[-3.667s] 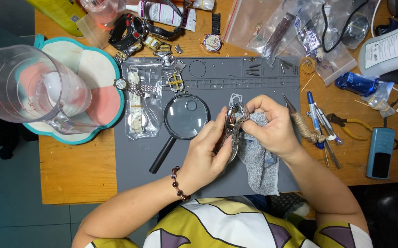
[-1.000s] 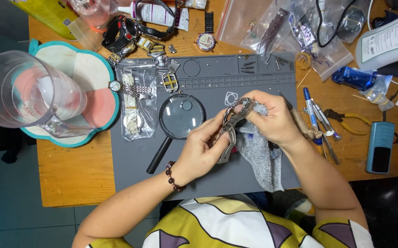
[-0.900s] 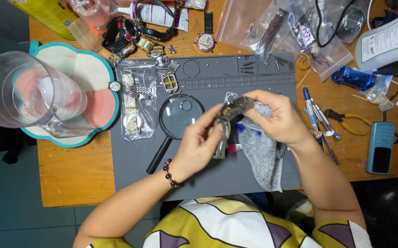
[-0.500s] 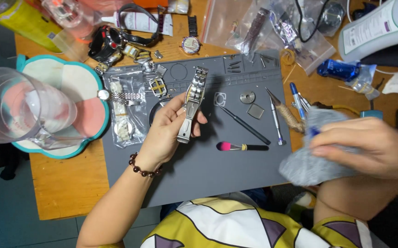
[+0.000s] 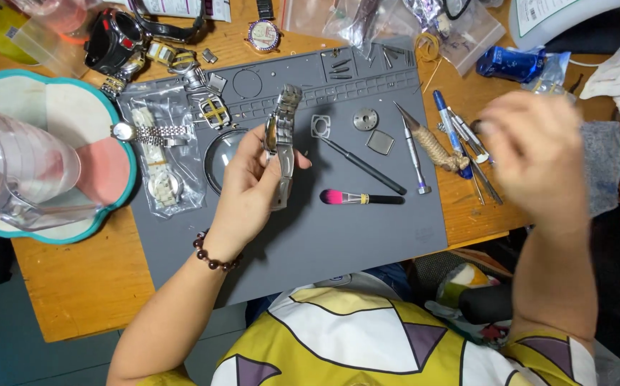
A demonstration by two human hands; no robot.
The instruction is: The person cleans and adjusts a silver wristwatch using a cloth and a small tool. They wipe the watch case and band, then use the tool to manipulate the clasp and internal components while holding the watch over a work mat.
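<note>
Hands now split. Left hand (image 5: 253, 189) alone holds steel watch w/ bracelet (image 5: 281, 146), upright over grey mat (image 5: 367, 236). Right hand (image 5: 535, 161) blurred, off over bench (image 5: 60, 286) right side by grey cloth (image 5: 603, 175); grip can't tell. Cloth off watch: wiping paused.

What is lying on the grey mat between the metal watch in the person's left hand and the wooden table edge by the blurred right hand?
In the head view, between the metal watch and the right hand lie a pink-tipped brush, a thin black tool and a silver screwdriver.

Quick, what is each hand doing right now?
Left hand: closed on a silver metal wristwatch with a link bracelet.
Right hand: blurred by motion, apparently empty, beside a grey cloth.
</note>
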